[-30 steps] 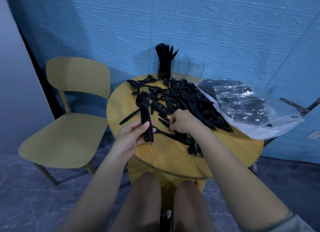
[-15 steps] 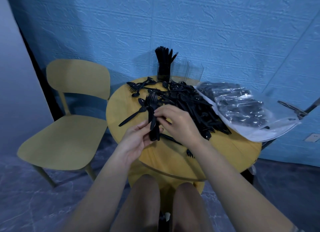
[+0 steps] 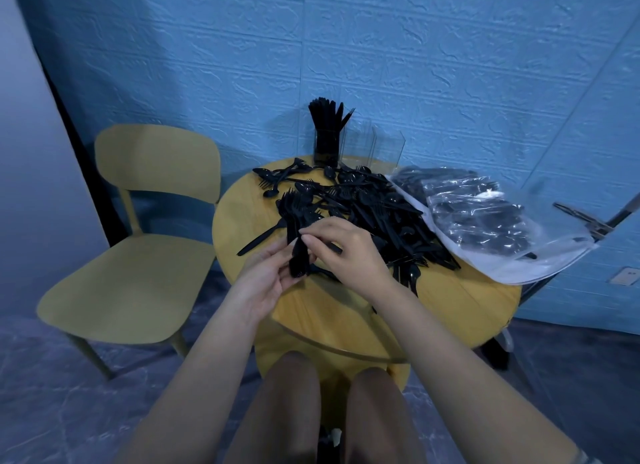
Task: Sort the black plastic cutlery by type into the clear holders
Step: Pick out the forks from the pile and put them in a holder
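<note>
Head view: I look down on a round yellow table point(image 3: 450, 301) set against a blue wall point(image 3: 415, 48)
Left hand point(image 3: 266, 276): I see its fingers curled round a bundle of black forks point(image 3: 294, 228), gripping the handle ends low, tines fanned out upward and away from me
Right hand point(image 3: 349, 252): thumb and forefinger pinch at the top of the same bundle's handles, just beside the left fingers; a black handle also runs under this palm, though I cannot tell whether it is gripped
Loose cutlery pile point(image 3: 374, 214): black forks, spoons and knives heaped across the middle and far side of the table, behind both hands
Single knife point(image 3: 261, 237): lies apart on the table, left of the bundle
Clear holders point(image 3: 374, 145): at the far table edge by the wall; the left one point(image 3: 326, 145) stands packed with upright black cutlery
Plastic bag point(image 3: 485, 221): clear, stuffed with more black cutlery, on the right side of the table
Yellow chair point(image 3: 138, 256): left of the table
</note>
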Motion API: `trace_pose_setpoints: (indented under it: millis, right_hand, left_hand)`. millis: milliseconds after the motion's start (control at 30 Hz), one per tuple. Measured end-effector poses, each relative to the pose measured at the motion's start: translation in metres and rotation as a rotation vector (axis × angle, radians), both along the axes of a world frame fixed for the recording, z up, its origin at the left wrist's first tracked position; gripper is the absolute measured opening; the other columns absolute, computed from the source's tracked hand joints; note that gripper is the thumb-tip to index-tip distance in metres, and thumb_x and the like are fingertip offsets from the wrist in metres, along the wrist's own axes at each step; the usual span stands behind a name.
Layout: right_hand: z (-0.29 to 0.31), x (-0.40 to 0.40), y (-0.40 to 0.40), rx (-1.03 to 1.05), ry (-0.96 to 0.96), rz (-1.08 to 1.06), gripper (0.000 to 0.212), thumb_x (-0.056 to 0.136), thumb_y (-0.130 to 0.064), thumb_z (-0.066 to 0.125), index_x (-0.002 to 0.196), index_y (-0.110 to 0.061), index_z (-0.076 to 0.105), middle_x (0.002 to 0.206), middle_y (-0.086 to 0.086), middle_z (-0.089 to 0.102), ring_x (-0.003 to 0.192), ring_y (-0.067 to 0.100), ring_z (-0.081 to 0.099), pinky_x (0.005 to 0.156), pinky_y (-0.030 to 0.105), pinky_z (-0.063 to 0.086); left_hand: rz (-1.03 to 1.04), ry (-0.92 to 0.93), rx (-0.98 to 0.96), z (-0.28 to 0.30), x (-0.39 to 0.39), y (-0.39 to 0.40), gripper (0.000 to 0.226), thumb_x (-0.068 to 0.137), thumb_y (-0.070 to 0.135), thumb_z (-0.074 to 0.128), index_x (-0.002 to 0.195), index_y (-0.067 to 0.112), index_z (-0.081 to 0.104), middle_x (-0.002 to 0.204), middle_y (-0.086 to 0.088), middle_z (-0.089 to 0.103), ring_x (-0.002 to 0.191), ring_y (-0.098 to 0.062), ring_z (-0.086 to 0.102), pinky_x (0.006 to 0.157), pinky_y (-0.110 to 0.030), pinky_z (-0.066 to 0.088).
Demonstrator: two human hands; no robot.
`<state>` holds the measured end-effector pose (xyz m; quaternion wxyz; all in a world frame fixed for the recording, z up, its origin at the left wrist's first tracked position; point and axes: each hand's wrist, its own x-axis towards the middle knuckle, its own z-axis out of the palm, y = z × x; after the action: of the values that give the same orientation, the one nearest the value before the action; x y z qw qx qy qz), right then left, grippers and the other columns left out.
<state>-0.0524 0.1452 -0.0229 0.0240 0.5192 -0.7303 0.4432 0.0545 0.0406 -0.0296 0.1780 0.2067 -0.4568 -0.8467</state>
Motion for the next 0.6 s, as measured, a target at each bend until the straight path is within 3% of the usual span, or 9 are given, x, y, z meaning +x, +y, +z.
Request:
trace_pose_setpoints:
  millis: [100,200,300,467,600]
  right_hand:
    - [0.002,0.006,-0.009,-0.078,-0.326,-0.135,0.009,0.085,-0.021,0.07,0.088,-0.013,0.074,0.092,0.001,0.067,0.081,0.002,0.06,0.072,0.011,0.046]
    - [0.001,0.002,-0.013,-0.109,-0.52,-0.21,0.003,0.081,-0.016,0.074,0.08,-0.018,0.071,0.084,-0.004,0.069,0.079,0.006,0.063,0.077,0.02,0.05]
    - [0.0,0.002,-0.012,-0.192,-0.57,-0.215,0.01,0.081,-0.011,0.073,0.082,-0.021,0.07,0.085,-0.006,0.068,0.081,0.006,0.063,0.079,0.018,0.05]
    - [-0.006,0.01,-0.013,-0.282,-0.551,-0.197,0.015,0.083,-0.009,0.07,0.084,-0.023,0.069,0.097,0.006,0.068,0.091,0.016,0.065,0.083,0.022,0.052]
    - [-0.003,0.011,-0.017,-0.283,-0.571,-0.153,0.014,0.084,-0.005,0.068,0.086,-0.019,0.068,0.096,0.008,0.067,0.086,0.015,0.064,0.07,0.019,0.052]
  left_hand:
    - [0.001,-0.031,-0.085,-0.001,-0.003,0.004,0.021,0.094,0.008,0.052,0.11,0.01,0.065,0.085,-0.004,0.074,0.071,-0.013,0.071,0.058,-0.021,0.055]
    - [-0.013,-0.042,-0.121,-0.003,-0.005,0.007,0.026,0.093,0.009,0.055,0.117,0.01,0.064,0.089,-0.003,0.073,0.073,-0.013,0.071,0.062,-0.022,0.056]
    - [-0.011,-0.04,-0.106,-0.002,-0.006,0.006,0.03,0.092,0.011,0.058,0.121,0.008,0.063,0.091,-0.004,0.072,0.075,-0.011,0.07,0.063,-0.022,0.056]
    - [-0.021,-0.003,-0.087,-0.002,-0.008,0.007,0.029,0.093,0.011,0.056,0.12,0.008,0.062,0.087,-0.002,0.073,0.076,-0.01,0.07,0.063,-0.02,0.055]
    - [-0.024,0.026,-0.098,-0.002,-0.007,0.005,0.028,0.094,0.013,0.054,0.12,0.01,0.062,0.094,-0.004,0.072,0.08,-0.012,0.07,0.066,-0.021,0.056]
